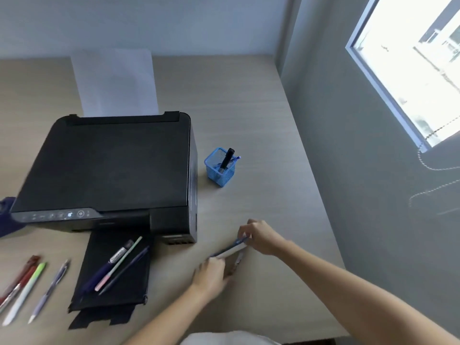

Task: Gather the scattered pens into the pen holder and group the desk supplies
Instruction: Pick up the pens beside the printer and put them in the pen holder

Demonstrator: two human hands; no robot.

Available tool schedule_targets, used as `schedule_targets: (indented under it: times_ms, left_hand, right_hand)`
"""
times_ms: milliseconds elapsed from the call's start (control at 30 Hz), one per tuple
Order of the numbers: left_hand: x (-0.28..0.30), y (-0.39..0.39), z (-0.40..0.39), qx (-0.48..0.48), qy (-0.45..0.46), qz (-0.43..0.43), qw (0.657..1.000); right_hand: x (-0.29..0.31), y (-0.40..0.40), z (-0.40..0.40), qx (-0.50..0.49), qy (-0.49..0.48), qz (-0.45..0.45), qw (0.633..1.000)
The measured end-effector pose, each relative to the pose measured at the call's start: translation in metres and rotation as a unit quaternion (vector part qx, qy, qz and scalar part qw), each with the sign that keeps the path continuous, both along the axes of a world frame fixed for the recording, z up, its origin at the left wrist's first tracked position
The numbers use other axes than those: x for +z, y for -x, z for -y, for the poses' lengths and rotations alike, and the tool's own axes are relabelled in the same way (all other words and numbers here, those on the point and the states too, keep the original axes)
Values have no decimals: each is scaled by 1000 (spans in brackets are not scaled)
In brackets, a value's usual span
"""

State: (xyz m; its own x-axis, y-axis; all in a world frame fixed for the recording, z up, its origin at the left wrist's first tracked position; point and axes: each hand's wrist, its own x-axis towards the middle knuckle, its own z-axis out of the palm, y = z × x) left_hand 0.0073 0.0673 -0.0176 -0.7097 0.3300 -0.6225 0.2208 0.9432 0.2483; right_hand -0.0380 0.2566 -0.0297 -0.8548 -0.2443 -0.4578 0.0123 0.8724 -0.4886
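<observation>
**Gathering pens beside the printer**

Looking down, I see the pale wood-grain worktop (249, 115) filling most of the view, set into a corner of grey walls with a bright window (413, 68) on the right and a bead chain hanging below it. The biggest thing on it is the black printer (104, 165), lid closed, white paper (114, 83) standing in its rear feed. Its output tray (112, 282) is pulled out toward me and carries three pens (117, 265) lying side by side at a slant: a dark blue one, a white one with a pink end, and a thin dark one.

Right of the printer, well apart from my hands, stands the blue mesh pen holder (220, 168), upright. Inside it a black marker (227, 158) leans against the rim, with a blue pen tip showing beside it.

On the worktop left of the tray lie four more loose pens (32, 285): two reddish, one white with a green end, one pale purple.

My right hand (261, 236) is pinching the far end of a blue-and-white pen (230, 250) near the printer's front right corner. My left hand (211, 272) is at the pen's near end, fingers curled; motion blur keeps me from telling whether it grips anything. Another pen, clear-bodied, lies just beside it on the worktop.
</observation>
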Motion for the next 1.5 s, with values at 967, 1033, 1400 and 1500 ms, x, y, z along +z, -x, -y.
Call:
schedule_targets:
  times_ms: [967, 1033, 1400, 1500]
  left_hand:
    - [-12, 23, -37, -49, 55, -73, 995]
    - [4, 37, -41, 27, -3, -68, 997]
    - [92, 192, -62, 421, -423, -234, 767]
    - [76, 211, -65, 430, -388, -194, 792]
  right_hand:
    - [24, -93, -107, -329, 22, -85, 940]
    - [43, -71, -108, -377, 47, -120, 917]
    - [122, 91, -28, -407, 152, -274, 858]
    - [110, 115, -12, -345, 89, -256, 899]
